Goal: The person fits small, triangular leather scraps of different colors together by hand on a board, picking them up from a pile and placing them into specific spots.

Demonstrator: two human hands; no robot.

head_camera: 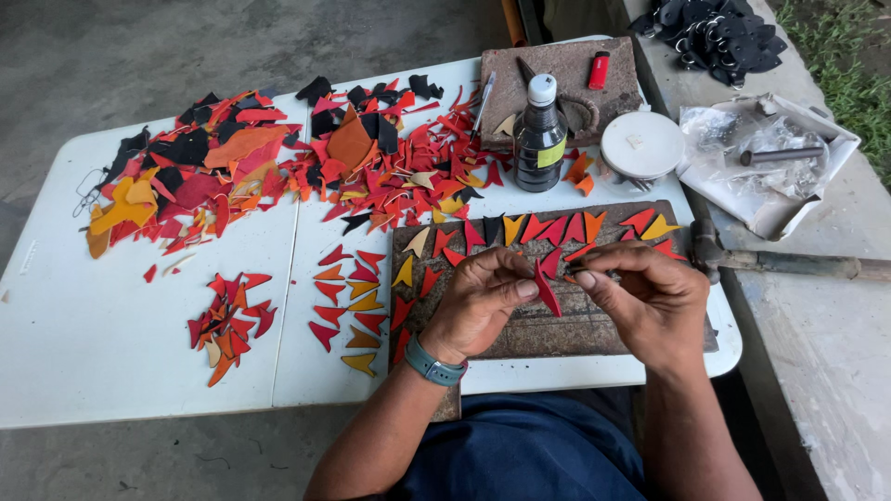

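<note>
Left hand (478, 297) pinches a red leather triangle (546, 288); right hand (650, 295) grips a thin tool (594, 271) at its edge, seemingly mid-finishing, over the white counter (111, 315).

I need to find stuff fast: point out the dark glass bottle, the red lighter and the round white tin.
dark glass bottle (539, 139), head view, on its body.
red lighter (600, 70), head view, mid-casing.
round white tin (641, 145), head view, lid centre.

White folding table (111, 315): scrap heap (278, 158) across the upper frame, dark work board (557, 325) centre-right, brown slab (557, 79) top centre, bottle (539, 134), white lid (641, 145).
</note>
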